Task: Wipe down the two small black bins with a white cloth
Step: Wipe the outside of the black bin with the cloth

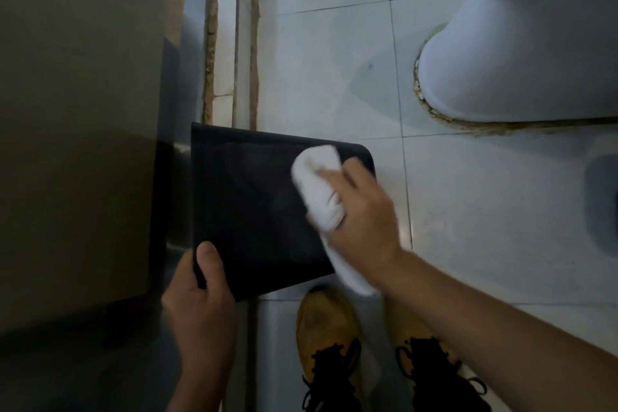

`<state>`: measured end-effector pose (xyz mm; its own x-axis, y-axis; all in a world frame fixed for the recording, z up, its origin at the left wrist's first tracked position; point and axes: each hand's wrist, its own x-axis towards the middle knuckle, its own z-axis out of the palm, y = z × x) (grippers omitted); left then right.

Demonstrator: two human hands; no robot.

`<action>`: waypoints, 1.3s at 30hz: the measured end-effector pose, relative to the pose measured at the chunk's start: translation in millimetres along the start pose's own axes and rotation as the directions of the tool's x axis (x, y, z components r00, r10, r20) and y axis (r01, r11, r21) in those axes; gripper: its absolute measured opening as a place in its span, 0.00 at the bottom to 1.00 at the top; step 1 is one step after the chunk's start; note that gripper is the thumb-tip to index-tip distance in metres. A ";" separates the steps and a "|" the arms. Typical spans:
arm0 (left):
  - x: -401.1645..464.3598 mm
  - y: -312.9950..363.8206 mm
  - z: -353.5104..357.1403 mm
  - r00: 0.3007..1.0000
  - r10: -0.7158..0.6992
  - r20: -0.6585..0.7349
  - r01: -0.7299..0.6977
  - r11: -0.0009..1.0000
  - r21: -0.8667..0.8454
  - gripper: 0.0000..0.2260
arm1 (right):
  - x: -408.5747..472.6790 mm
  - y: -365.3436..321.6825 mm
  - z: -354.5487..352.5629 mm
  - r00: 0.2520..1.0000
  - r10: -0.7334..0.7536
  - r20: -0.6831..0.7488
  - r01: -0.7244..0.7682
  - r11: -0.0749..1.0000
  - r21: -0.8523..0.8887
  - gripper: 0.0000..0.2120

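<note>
**One black bin under the cloth, held off the tiled floor**

One bin only in my view; I see no second one. Floor (334, 43): pale square tiles, glossy, with thin dark grout lines. A white ceramic toilet base (495, 70) stands at upper right, smooth and rounded, with a crusty brownish seal line where it meets the tiles. Along the left runs a dull brown panel (77, 110), possibly a door or partition; the picture is too dim and soft there for me to tell. Beside it, two rough brown strips run up the floor.

Black bin (254, 204): flat matte face turned toward my camera, roughly square with rounded corners, a thin raised edge along its left side. I cannot see its opening or any contents.

My left hand (197, 304) grips the bin's lower left corner, thumb curled over the front face. My right hand (361, 217) clasps a white cloth (321, 191), bunched and soft, pressed against the bin's right part; a tail of cloth hangs below the wrist.

Two tan shoes (327, 334) with black laces stand on the tiles beneath the bin.
</note>
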<state>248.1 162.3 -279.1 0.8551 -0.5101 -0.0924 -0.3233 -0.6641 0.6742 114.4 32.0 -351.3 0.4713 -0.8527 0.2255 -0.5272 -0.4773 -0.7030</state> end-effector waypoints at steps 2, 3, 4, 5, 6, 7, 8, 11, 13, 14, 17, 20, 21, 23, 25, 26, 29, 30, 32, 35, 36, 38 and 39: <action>-1.4 1.4 -0.3 1.000 -0.024 0.019 0.024 0.999 -0.039 0.18 | 13.9 16.7 -2.7 0.995 0.102 -0.022 -0.103 0.994 -0.043 0.20; -1.9 2.0 -0.4 0.999 -0.025 0.029 0.027 0.999 -0.047 0.17 | 20.6 22.9 -3.3 0.989 0.147 -0.034 -0.148 0.987 -0.056 0.20; -2.2 2.9 -0.8 0.999 -0.025 0.036 0.027 0.999 -0.045 0.17 | 27.0 28.1 -3.8 0.978 0.200 -0.051 -0.203 0.977 -0.063 0.21; -2.2 4.0 -0.8 0.999 -0.024 0.041 0.025 0.999 -0.042 0.17 | 32.0 32.3 -4.0 0.963 0.261 -0.071 -0.265 0.962 -0.066 0.22; -2.1 5.6 -0.8 0.999 -0.026 0.047 0.028 0.999 -0.047 0.17 | 35.1 35.4 -3.8 0.947 0.309 -0.090 -0.316 0.946 -0.071 0.22; -1.6 5.8 -0.8 0.998 -0.029 0.052 0.032 0.998 -0.056 0.16 | 35.7 36.3 -3.2 0.936 0.335 -0.105 -0.344 0.935 -0.085 0.21; -1.6 7.1 -0.9 0.998 -0.033 0.057 0.037 0.997 -0.067 0.16 | 33.6 35.3 -2.3 0.934 0.340 -0.112 -0.352 0.930 -0.105 0.21; -1.0 5.9 -2.7 0.997 -0.046 0.057 0.049 0.997 -0.060 0.16 | 17.9 22.8 -3.8 0.951 0.295 -0.094 -0.305 0.945 -0.118 0.22; -0.7 5.0 -3.2 0.997 -0.052 0.062 0.056 0.996 -0.063 0.16 | -1.4 12.2 -6.9 0.969 0.243 -0.038 -0.246 0.962 -0.117 0.24; -0.5 5.1 -3.1 0.997 -0.052 0.063 0.057 0.996 -0.068 0.16 | -13.1 6.6 -7.9 0.978 0.206 -0.012 -0.206 0.971 -0.121 0.25; 0.5 2.1 -2.6 0.998 -0.046 0.049 0.049 0.997 -0.064 0.17 | -48.2 -18.5 -4.7 0.995 0.094 0.009 -0.094 0.994 -0.057 0.24; 1.4 -3.4 -2.3 1.000 -0.004 0.029 0.005 0.999 -0.032 0.17 | -65.0 -50.8 3.7 0.997 -0.046 0.060 0.039 0.993 0.109 0.15; 1.2 -4.7 -2.4 1.000 0.004 0.030 -0.003 0.999 -0.034 0.17 | -64.0 -56.1 5.0 0.993 -0.098 0.065 0.090 0.989 0.116 0.12; 0.4 -5.6 -3.6 0.999 0.020 0.029 -0.019 0.999 -0.032 0.17 | -55.4 -52.1 5.4 0.986 -0.154 0.058 0.148 0.985 0.091 0.11; -0.2 -5.4 -4.1 0.999 0.016 0.037 -0.015 0.999 -0.030 0.17 | -41.3 -33.8 -0.3 0.998 -0.044 0.050 0.041 0.998 0.055 0.17; -0.5 -4.4 -4.4 0.999 -0.001 0.051 0.003 0.999 -0.039 0.17 | -33.2 -22.5 -3.9 0.998 0.057 0.036 -0.058 0.998 0.029 0.22; 0.2 -3.1 -4.7 0.997 -0.008 0.078 0.013 0.998 -0.056 0.17 | -12.7 1.9 -13.6 0.958 0.286 0.013 -0.287 0.958 0.029 0.22; 0.2 -1.8 -5.0 0.997 -0.007 0.080 0.012 0.998 -0.061 0.17 | -8.1 4.6 -15.9 0.949 0.314 0.013 -0.314 0.948 0.051 0.23; 0.0 0.4 -5.3 0.996 -0.010 0.083 0.016 0.997 -0.075 0.17 | -4.5 6.3 -20.2 0.926 0.377 0.026 -0.377 0.915 0.142 0.23; -1.2 0.9 -5.9 0.996 -0.012 0.094 0.019 0.996 -0.083 0.16 | -7.4 -0.7 -36.8 0.810 0.582 0.072 -0.573 0.761 0.305 0.18; -1.5 -0.1 -6.1 0.995 -0.009 0.096 0.017 0.996 -0.085 0.16 | -8.8 -0.8 -42.5 0.775 0.623 0.104 -0.613 0.701 0.364 0.16; -2.1 -1.6 -6.5 0.995 -0.012 0.101 0.021 0.996 -0.088 0.16 | -8.2 -5.5 -60.8 0.737 0.664 0.127 -0.645 0.635 0.426 0.13; -2.0 -2.1 -6.6 0.995 -0.015 0.101 0.024 0.996 -0.090 0.16 | -7.8 -7.7 -71.1 0.728 0.675 0.123 -0.647 0.615 0.451 0.09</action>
<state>249.7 168.3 -275.5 0.8147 -0.5526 -0.1759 -0.2645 -0.6240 0.7353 64.5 27.2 -299.7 0.0743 -0.9164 -0.3933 -0.3106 0.3535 -0.8823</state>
